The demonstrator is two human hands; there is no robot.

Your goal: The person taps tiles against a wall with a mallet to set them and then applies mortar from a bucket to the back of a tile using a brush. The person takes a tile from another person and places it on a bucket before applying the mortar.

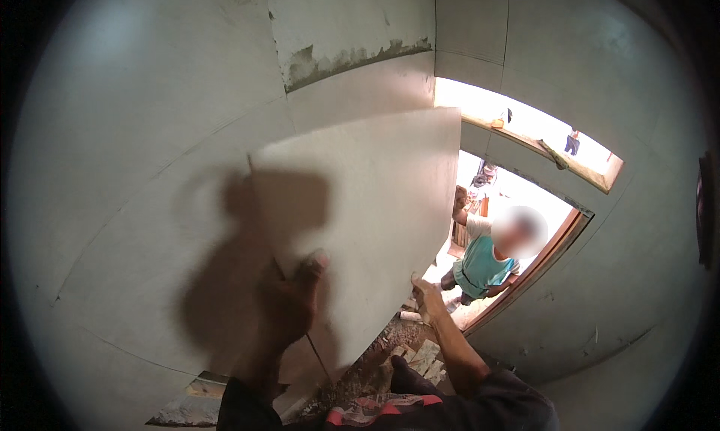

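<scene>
A large pale flat panel (382,191) stands tilted in front of me, against the wall. My left hand (296,292) is at its left edge, thumb up on the face and fingers in shadow, gripping it. My right hand (426,300) holds the lower part of its right edge, fingers curled on it. My head and arm cast a dark shadow over the panel's left part and the wall. Higher on the right edge, a co-worker's hand (460,200) touches the panel.
The co-worker (476,270) stands in the bright doorway (577,225) at right, below a long opening with a wooden sill (596,175). Grey walls (127,191) surround me. Offcuts (427,356) and rubble lie on the floor by my foot. A low wall opening (202,386) is at lower left.
</scene>
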